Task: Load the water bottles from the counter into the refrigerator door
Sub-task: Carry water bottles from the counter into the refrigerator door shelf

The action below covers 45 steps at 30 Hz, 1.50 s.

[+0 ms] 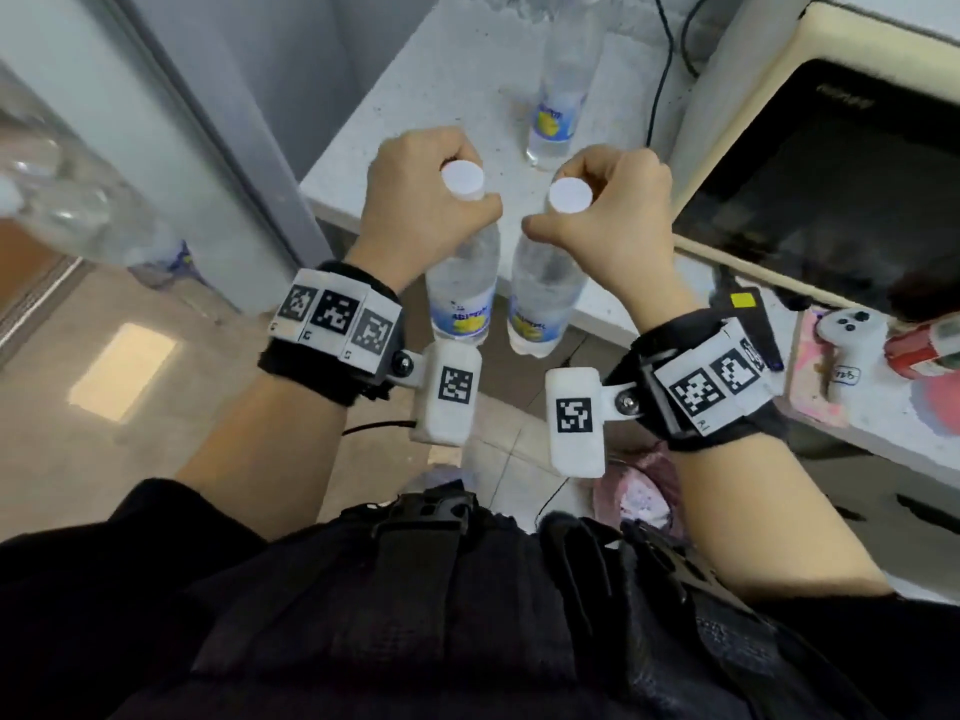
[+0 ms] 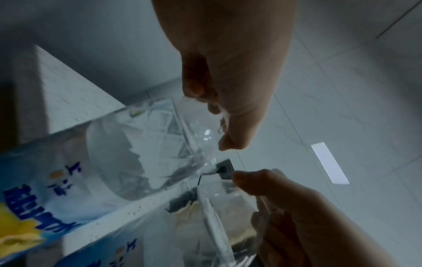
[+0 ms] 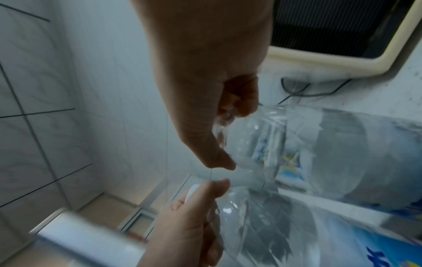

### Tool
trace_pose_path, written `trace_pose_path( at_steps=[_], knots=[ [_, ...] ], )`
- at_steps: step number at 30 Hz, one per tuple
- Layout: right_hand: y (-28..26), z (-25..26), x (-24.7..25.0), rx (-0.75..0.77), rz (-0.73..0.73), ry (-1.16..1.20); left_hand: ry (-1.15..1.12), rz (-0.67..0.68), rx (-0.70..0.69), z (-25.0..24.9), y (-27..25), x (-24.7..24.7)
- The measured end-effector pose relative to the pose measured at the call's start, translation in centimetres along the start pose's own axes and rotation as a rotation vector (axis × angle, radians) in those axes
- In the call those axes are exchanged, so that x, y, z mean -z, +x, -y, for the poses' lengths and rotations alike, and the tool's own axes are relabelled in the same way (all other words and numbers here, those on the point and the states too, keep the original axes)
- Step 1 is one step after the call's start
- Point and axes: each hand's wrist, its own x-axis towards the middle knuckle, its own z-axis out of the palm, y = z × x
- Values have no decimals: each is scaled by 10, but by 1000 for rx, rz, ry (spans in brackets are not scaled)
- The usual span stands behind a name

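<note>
Bottles are what I'm carrying: one clear water bottle in my left hand (image 1: 415, 200) and one in my right hand (image 1: 613, 200), each hanging by its neck just under the white cap. My left fingers are curled round the neck of the left bottle (image 1: 460, 283); my right fingers are curled the same way round the right bottle (image 1: 545, 288). Both hang upright, side by side and near each other, off the edge of the counter (image 1: 415, 96) and over the floor, so I judge the pick-up done and the carry to the refrigerator door in hand. A third bottle (image 1: 558, 96) stands on the counter behind them, so the job is not finished.

Next I need to turn toward the door, find its shelf and lower each bottle in upright, one after the other. I cannot make out that shelf for certain; there is a blurred clear bottle (image 1: 78, 205) at the far left that may already sit in it.

All the bottles are capped, look nearly full of clear water, and wear a blue and yellow label low on the body. Beside the counter stands a cream microwave (image 1: 831, 174)
</note>
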Motion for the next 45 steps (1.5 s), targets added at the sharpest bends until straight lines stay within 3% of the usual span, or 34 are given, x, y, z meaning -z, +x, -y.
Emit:
trace_pose_path(
  at_steps=[5, 11, 17, 23, 28, 34, 45],
  knots=[
    [-34, 64, -49, 112, 254, 61, -16, -102, 66, 32, -62, 72],
    [-68, 142, -136, 244, 407, 52, 2, -231, 158, 90, -117, 169],
    [-97, 231, -241, 291, 491, 75, 83, -297, 159, 163, -156, 277],
    [-105, 284, -331, 220, 496, 290, 178, -341, 202, 234, -162, 353],
    [-82, 321, -384, 237, 401, 337, 214, -373, 210, 280, -135, 394],
    [-18, 355, -416, 273, 276, 311, 177, -254, 162, 306, -67, 424],
    [71, 374, -407, 271, -61, 255, 58, -245, -72, 308, 67, 430]
  ],
)
